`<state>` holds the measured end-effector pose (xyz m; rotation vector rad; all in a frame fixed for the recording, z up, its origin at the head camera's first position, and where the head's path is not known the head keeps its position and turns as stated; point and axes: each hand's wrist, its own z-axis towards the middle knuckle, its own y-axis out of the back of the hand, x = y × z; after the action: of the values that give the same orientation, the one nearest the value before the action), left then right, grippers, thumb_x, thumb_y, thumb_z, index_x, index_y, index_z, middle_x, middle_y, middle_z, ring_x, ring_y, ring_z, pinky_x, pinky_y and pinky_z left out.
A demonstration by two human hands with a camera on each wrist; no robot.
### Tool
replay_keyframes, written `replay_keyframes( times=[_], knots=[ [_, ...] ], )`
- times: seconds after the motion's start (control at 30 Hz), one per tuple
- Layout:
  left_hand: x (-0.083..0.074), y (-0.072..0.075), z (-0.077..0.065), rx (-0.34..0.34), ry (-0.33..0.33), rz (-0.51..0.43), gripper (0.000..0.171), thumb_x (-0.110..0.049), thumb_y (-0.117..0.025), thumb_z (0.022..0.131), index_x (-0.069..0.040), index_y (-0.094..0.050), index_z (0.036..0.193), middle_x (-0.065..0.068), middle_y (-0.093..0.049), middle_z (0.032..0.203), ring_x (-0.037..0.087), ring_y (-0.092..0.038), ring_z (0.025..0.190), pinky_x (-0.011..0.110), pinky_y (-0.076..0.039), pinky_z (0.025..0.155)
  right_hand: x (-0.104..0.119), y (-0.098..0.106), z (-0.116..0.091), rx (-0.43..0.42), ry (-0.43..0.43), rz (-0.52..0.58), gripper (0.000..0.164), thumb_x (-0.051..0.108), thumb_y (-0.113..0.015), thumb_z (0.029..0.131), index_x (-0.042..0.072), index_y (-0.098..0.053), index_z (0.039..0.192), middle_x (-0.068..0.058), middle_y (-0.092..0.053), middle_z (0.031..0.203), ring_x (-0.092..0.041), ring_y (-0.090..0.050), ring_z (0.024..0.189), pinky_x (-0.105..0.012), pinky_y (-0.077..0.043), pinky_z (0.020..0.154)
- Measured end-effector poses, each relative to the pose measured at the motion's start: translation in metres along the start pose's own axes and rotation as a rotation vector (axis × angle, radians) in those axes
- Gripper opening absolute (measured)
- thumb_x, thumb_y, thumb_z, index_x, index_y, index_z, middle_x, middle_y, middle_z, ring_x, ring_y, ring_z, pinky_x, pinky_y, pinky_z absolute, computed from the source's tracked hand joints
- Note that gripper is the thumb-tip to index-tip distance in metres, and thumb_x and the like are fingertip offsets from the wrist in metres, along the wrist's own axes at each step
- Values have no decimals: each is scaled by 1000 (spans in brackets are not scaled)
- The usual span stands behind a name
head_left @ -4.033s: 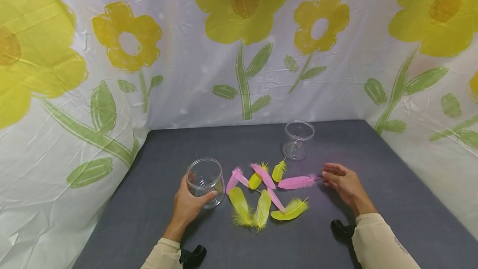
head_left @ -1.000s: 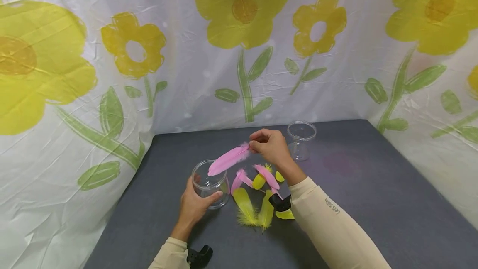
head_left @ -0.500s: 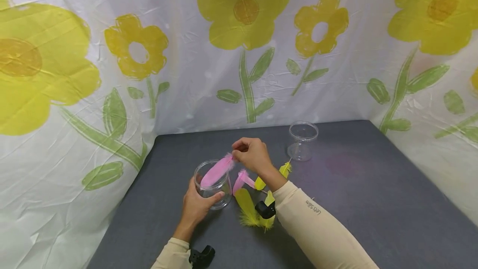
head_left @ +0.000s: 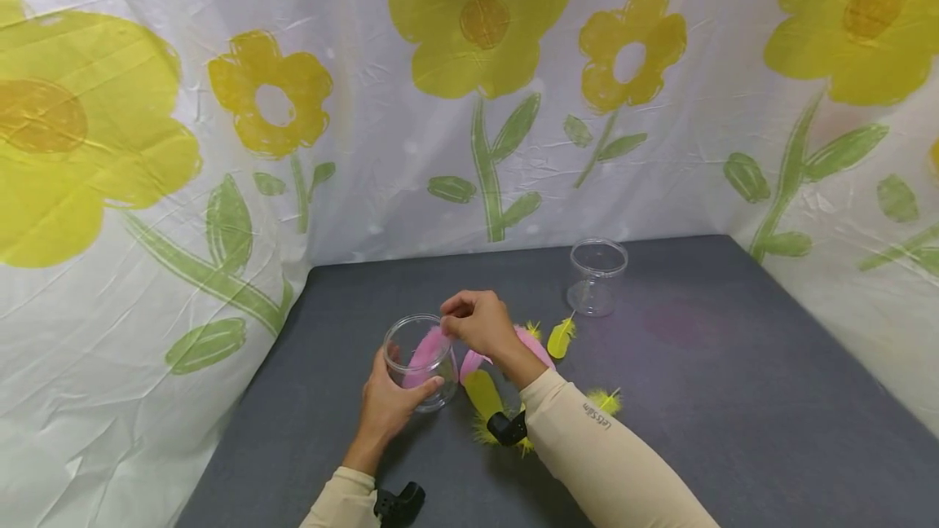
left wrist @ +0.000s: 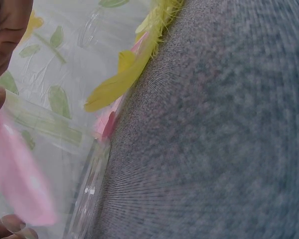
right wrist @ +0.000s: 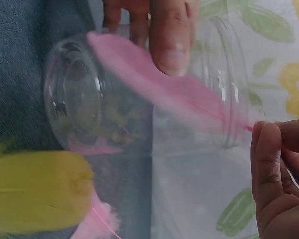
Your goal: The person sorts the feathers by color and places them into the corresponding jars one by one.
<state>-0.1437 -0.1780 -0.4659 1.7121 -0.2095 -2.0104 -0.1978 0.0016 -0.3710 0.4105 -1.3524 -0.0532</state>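
In the head view my left hand (head_left: 389,398) grips a clear plastic jar (head_left: 448,384) from its left side, thumb across the front. My right hand (head_left: 480,324) is at the jar's rim and pinches a pink feather (head_left: 425,353) by its quill. Most of that feather lies inside the jar, slanting down toward the bottom. In the right wrist view, thumb and fingertip hold the quill just outside the mouth, and the feather (right wrist: 154,82) shows through the wall. A yellow feather (head_left: 480,393) and a pink feather (head_left: 471,363) lie just right of the jar.
Another clear jar (head_left: 597,275) stands at the back right of the dark table (head_left: 734,398). More feathers lie nearby, including a yellow one (head_left: 561,338), a pink one (head_left: 531,341) and a yellow one (head_left: 605,400), some partly hidden by the right arm.
My right hand has picked the pink feather up from the table's right, carried it left over the jar and lowered it through the mouth. The left hand keeps its grip on the jar.
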Motion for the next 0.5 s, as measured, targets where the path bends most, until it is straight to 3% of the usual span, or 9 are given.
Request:
replay_keyframes(
  times=[0.5],
  knots=[
    [0, 0, 0, 2, -4, 15, 105, -38, -88, 67, 1, -29, 145, 23, -40, 144, 41, -41, 129, 56, -34, 102, -7, -6, 1, 47, -34, 77, 9, 0, -71, 85, 3, -71, 93, -4, -68, 79, -18, -67, 68, -33, -57, 65]
  ],
)
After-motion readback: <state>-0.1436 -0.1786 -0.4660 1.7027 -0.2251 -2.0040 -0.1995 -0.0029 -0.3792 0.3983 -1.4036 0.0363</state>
